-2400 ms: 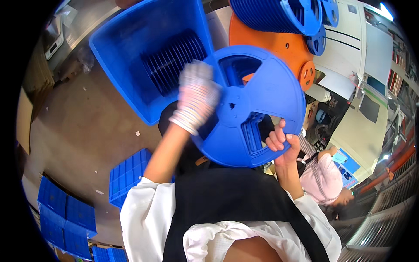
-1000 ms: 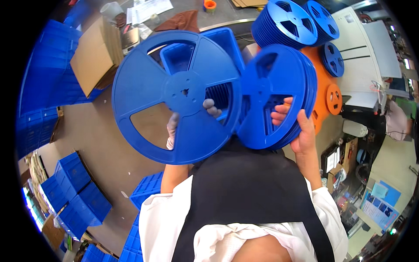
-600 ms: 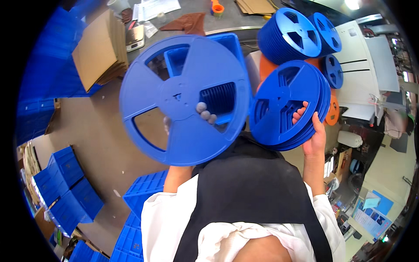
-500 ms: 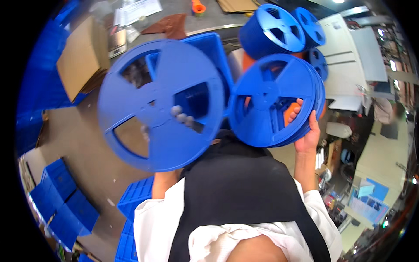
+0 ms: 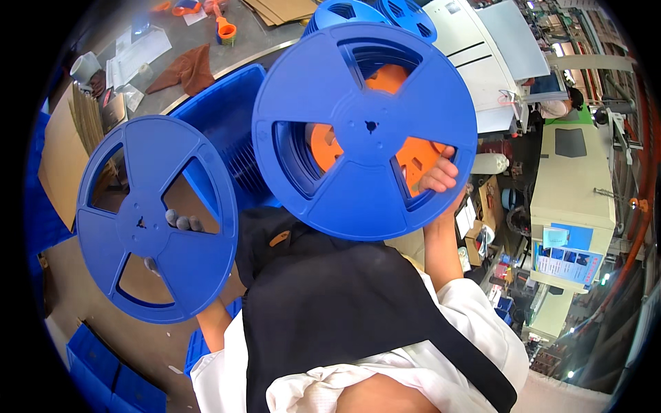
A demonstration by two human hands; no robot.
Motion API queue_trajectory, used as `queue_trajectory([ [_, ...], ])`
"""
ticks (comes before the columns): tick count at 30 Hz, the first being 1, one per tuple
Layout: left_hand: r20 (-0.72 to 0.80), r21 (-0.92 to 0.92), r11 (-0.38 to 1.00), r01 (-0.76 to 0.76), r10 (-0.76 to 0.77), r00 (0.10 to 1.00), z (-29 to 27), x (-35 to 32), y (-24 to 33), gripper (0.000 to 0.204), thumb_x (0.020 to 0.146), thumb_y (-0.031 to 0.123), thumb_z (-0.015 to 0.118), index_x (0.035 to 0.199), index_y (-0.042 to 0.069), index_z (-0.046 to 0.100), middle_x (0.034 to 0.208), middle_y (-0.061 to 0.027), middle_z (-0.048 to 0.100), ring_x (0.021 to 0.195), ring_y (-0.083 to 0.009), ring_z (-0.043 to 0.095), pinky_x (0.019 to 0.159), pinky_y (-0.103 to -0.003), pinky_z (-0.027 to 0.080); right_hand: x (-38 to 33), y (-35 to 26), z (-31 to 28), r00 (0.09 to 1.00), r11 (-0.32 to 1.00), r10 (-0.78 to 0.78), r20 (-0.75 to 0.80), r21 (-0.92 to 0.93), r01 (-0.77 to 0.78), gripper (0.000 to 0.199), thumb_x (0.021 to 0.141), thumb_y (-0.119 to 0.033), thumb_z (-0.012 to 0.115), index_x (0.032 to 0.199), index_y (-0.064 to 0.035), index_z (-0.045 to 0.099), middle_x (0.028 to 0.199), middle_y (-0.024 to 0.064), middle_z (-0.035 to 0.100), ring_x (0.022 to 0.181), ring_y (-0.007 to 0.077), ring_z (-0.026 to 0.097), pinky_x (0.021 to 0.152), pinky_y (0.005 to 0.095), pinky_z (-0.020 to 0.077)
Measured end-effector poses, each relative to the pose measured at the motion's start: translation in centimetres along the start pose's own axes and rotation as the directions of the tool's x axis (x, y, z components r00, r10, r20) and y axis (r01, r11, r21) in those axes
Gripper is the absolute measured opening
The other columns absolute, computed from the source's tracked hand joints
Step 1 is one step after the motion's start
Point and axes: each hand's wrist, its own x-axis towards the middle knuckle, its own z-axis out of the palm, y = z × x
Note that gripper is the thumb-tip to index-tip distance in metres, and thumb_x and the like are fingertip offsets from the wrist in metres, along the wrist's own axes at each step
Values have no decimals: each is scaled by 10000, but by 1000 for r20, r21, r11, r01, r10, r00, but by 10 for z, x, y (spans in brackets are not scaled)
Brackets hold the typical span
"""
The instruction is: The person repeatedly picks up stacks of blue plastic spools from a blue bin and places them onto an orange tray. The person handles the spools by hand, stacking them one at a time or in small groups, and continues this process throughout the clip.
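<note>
My left hand, with grey-covered fingertips, is closed on a blue plastic reel. Its fingers come through one cut-out and the thumb shows at another. This reel faces up at the left, apart from the right one. My bare right hand grips a second blue reel at its right rim, fingers through a cut-out. More blue rims show through its openings; I cannot tell how many of them the hand holds. Below and between the two lies a blue crate with several dark blue discs standing in a row.
Past the right reel stand stacked blue reels, and an orange piece shows through its cut-outs. A grey table holds a brown cloth, papers and an orange-handled tool. Cardboard stands at left; blue crates lie lower left.
My left hand has carried its reel left and lower. The right hand's reel has come up toward me, turned flatter to view, and now covers much of the stacks behind. The view has shifted too.
</note>
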Motion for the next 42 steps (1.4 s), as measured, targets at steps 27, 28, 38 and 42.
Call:
queue_trajectory([
  [27, -494, 598, 699, 392, -63, 867, -15, 54, -115, 809, 855, 133, 654, 1518, 216, 197, 1118, -107, 594, 942, -214, 601, 823, -349, 520, 50, 110, 63, 926, 656, 329, -187, -660, -366, 733, 923, -381, 631, 1393, 98, 337, 1223, 272, 601, 1118, 352, 631, 974, 452, 500],
  [28, -428, 645, 675, 358, -69, 901, 0, 65, -130, 959, 849, 151, 686, 1561, 272, 57, 1072, -123, 608, 917, -241, 609, 803, -366, 533, 49, 129, 71, 914, 616, 327, -239, -680, -398, 731, 918, -369, 650, 1412, 67, 334, 1244, 272, 590, 1175, 333, 596, 1016, 435, 465],
  [38, -530, -126, 975, 181, -220, 819, 27, 49, -91, 657, 811, 477, 723, 1248, 18, 549, 1171, -135, 638, 1166, -269, 586, 1178, -428, 288, 58, 85, 72, 898, 263, -134, -420, -888, -376, 372, 937, -142, 632, 1241, 56, 546, 1011, 176, 684, 865, 251, 703, 753, 329, 574],
  [42, -301, -149, 987, 59, -102, 948, 0, 32, -79, 674, 734, 500, 792, 1122, -10, 583, 1025, -132, 648, 1094, -242, 621, 1183, -410, 277, 52, 66, 42, 817, 352, -246, -522, -833, -426, 410, 956, -254, 627, 1248, 23, 548, 959, 143, 676, 795, 213, 694, 679, 294, 571],
])
